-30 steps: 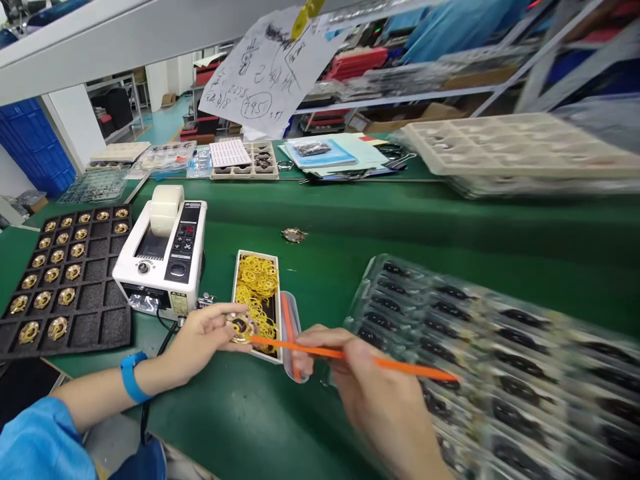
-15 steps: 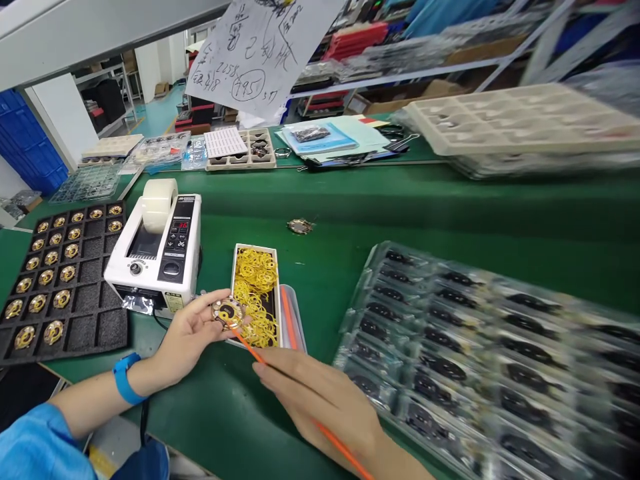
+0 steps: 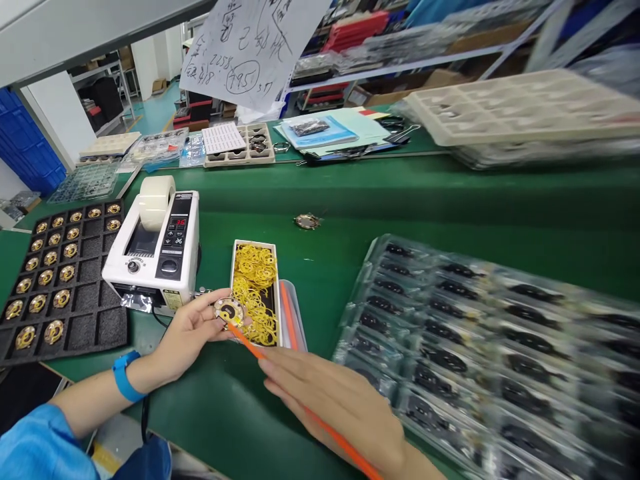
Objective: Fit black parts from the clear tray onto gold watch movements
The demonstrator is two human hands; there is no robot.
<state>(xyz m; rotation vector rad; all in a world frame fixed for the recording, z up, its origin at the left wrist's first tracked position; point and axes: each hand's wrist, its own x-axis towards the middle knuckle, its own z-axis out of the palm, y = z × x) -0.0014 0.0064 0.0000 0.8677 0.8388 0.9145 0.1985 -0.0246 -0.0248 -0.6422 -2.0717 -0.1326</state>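
Note:
My left hand (image 3: 193, 330) grips a small round gold-rimmed piece (image 3: 229, 311) with a dark centre, held at its edge between thumb and fingers. My right hand (image 3: 333, 400) is closed on a long, thin orange stick (image 3: 249, 343). The stick's tip reaches the lower face of the round piece; whether it presses on it I cannot tell. Just behind the left fingertips stands a white box (image 3: 276, 267) heaped with thin yellow rings (image 3: 255, 263). To its right is a clear tray (image 3: 301, 327) with another orange strip in it.
A white tape dispenser (image 3: 183, 250) stands left, beside a black foam tray (image 3: 103, 327) of gold round pieces. Clear blister trays (image 3: 345, 347) with black parts fill the right. Another round piece (image 3: 307, 221) lies behind the box. Cream trays (image 3: 435, 127) and papers (image 3: 350, 130) line the back.
My right hand has shifted slightly right and down with the orange stick, its tip staying at the round piece. My left hand is nearly still. The view has moved a little.

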